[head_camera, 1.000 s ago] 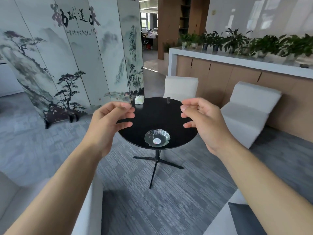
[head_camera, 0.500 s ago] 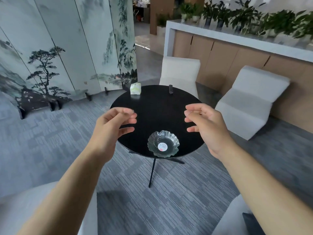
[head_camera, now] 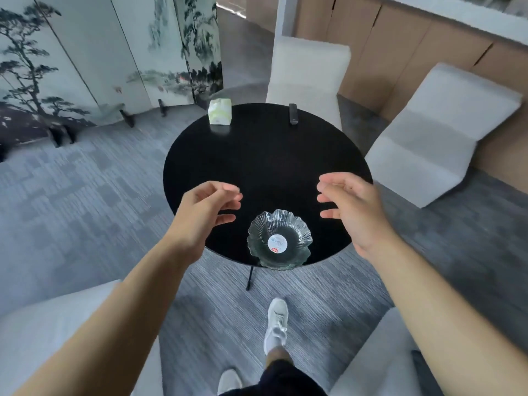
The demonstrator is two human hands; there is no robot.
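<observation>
A round black table [head_camera: 265, 167] stands in front of me. Near its front edge sits a clear ruffled glass dish [head_camera: 278, 241] with a round sticker in its middle. At the far edge stand a white-and-green tissue pack [head_camera: 219, 112] and a small black remote-like object [head_camera: 293, 114]. My left hand [head_camera: 204, 214] hovers above the table, left of the dish, fingers loosely curled and holding nothing. My right hand [head_camera: 353, 208] hovers to the right of the dish, fingers relaxed and empty. Neither hand touches the dish.
A painted folding screen [head_camera: 100, 52] stands at the left. Two white chairs [head_camera: 307, 72] [head_camera: 445, 132] sit behind and to the right of the table, before a wooden counter [head_camera: 414, 44]. White seats flank me at the bottom corners. My white shoe [head_camera: 275, 324] is on the grey carpet.
I have stepped closer and the view has tilted down, so the table and dish appear larger and nearer. Both hands have stayed empty and now hover lower over the table beside the dish.
</observation>
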